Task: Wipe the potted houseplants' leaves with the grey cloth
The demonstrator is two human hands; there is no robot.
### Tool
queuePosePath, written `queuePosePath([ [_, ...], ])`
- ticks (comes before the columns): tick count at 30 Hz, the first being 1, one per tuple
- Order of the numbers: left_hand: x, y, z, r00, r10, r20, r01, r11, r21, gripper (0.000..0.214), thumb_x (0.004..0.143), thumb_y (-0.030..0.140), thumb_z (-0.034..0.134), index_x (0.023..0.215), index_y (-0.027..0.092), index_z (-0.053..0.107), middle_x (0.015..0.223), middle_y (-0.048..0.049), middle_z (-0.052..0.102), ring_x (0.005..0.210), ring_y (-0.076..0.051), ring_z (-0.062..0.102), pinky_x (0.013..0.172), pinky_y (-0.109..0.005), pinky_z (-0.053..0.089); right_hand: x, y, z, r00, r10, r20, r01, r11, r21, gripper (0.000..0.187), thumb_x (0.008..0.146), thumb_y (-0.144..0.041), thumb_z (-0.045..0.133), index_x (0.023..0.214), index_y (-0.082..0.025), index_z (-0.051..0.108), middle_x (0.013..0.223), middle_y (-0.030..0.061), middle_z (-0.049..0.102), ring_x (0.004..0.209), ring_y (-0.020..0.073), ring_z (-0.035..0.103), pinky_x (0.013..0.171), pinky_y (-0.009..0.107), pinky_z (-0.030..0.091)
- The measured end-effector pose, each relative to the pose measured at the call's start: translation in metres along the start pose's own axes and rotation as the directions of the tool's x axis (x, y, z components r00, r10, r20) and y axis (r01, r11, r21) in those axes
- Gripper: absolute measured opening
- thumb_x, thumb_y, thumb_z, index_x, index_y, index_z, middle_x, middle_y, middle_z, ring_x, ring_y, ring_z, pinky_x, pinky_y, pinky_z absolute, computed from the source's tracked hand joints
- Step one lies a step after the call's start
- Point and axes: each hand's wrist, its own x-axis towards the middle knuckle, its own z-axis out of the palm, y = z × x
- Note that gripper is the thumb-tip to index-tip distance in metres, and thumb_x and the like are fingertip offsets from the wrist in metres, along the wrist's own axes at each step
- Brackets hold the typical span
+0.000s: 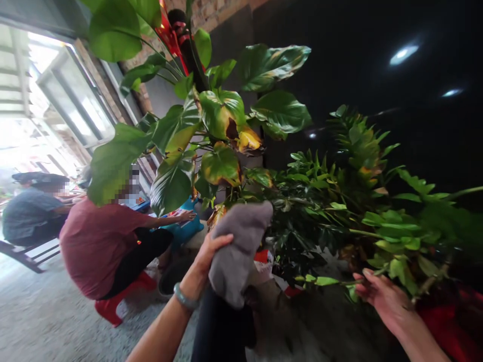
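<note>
My left hand (206,264) is closed on a grey cloth (238,249), which is bunched up and raised toward the lower leaves of a tall plant (217,118) with big green leaves, some yellowed and browned. My right hand (381,296) reaches under the low bushy plant (354,201) at right, its fingers pinched on a thin green stem (332,281) with small leaves. A bracelet sits on my left wrist.
A person in a red shirt (98,246) squats on a red stool at left, with an arm stretched toward a blue object (184,226). Another person (32,211) sits behind, near the bright doorway. The floor (41,317) is grey concrete. A brick wall stands behind the plants.
</note>
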Motion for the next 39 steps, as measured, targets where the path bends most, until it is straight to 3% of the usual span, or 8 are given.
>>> queuePosePath([
  [4,0.035,0.007,0.038,0.981,0.153,-0.120,-0.169,0.976,-0.136,0.051,0.048,0.025,0.084,0.096,0.015,0.069,0.084,-0.0052,0.075,0.071,-0.021,0.068,0.070,-0.033,0.055,0.002,0.006,0.011,0.998,-0.046,0.030,0.045,0.998,0.031,0.029,0.042,-0.019,0.082,0.064,-0.025,0.064,0.058,-0.0004,0.073,0.049,0.0197,0.066,0.049,0.033,0.055],
  [12,-0.012,-0.114,0.019,0.903,-0.324,0.282,0.304,0.946,0.113,0.046,0.043,0.024,0.086,0.087,0.014,0.075,0.073,-0.0051,0.074,0.069,-0.024,0.066,0.069,-0.035,0.051,0.005,0.010,0.013,0.975,-0.119,0.185,0.102,0.990,0.098,0.041,0.050,-0.034,0.085,0.087,-0.028,0.070,0.088,0.0047,0.078,0.086,0.0286,0.073,0.086,0.047,0.053],
  [20,0.015,-0.008,0.033,0.996,0.027,0.080,-0.021,0.997,-0.079,0.057,0.050,0.029,0.084,0.104,0.015,0.071,0.092,-0.0086,0.076,0.080,-0.026,0.070,0.075,-0.035,0.054,0.004,0.007,0.017,0.970,-0.104,0.221,0.071,0.986,0.150,0.039,0.050,-0.036,0.087,0.085,-0.029,0.072,0.089,0.0026,0.078,0.091,0.0272,0.072,0.100,0.052,0.044],
  [23,0.030,-0.024,0.061,0.997,0.077,-0.010,-0.078,0.991,-0.113,0.055,0.048,0.031,0.085,0.098,0.015,0.070,0.087,-0.0065,0.075,0.074,-0.023,0.068,0.072,-0.034,0.054,0.006,0.011,0.020,0.971,-0.109,0.211,0.073,0.983,0.171,0.034,0.050,-0.036,0.086,0.080,-0.029,0.071,0.085,0.0030,0.078,0.089,0.0271,0.072,0.096,0.049,0.047],
  [28,0.006,-0.079,0.059,0.934,-0.199,0.296,0.150,0.972,0.180,0.047,0.041,0.026,0.087,0.083,0.012,0.074,0.071,-0.0048,0.072,0.065,-0.022,0.064,0.063,-0.032,0.050,0.009,0.016,0.017,0.978,-0.109,0.175,0.082,0.984,0.156,0.029,0.054,-0.035,0.083,0.078,-0.027,0.070,0.080,0.0028,0.078,0.081,0.0252,0.073,0.086,0.044,0.052],
  [31,-0.008,-0.057,0.052,0.892,-0.216,0.397,0.142,0.968,0.208,0.049,0.041,0.021,0.087,0.088,0.014,0.075,0.073,-0.0036,0.073,0.069,-0.024,0.067,0.065,-0.031,0.051,0.006,0.013,0.017,0.976,-0.114,0.187,0.085,0.984,0.157,0.027,0.055,-0.032,0.082,0.077,-0.026,0.067,0.077,0.0021,0.077,0.077,0.0246,0.072,0.083,0.042,0.052],
  [35,0.008,0.003,0.072,0.970,0.022,0.243,-0.023,1.000,-0.001,0.052,0.046,0.025,0.086,0.096,0.015,0.072,0.080,-0.0061,0.075,0.073,-0.026,0.070,0.068,-0.034,0.055,-0.002,0.006,0.025,0.972,-0.092,0.218,0.056,0.984,0.168,0.032,0.053,-0.031,0.084,0.078,-0.025,0.065,0.078,0.0019,0.076,0.079,0.0250,0.072,0.084,0.042,0.052],
  [39,0.031,-0.009,0.093,0.994,0.083,0.072,-0.079,0.996,-0.049,0.049,0.044,0.029,0.086,0.088,0.014,0.071,0.077,-0.0040,0.075,0.066,-0.022,0.068,0.066,-0.032,0.055,-0.008,0.001,0.030,0.969,-0.110,0.222,0.074,0.983,0.168,0.037,0.050,-0.032,0.086,0.081,-0.025,0.066,0.083,0.0032,0.077,0.086,0.0265,0.073,0.085,0.041,0.051],
])
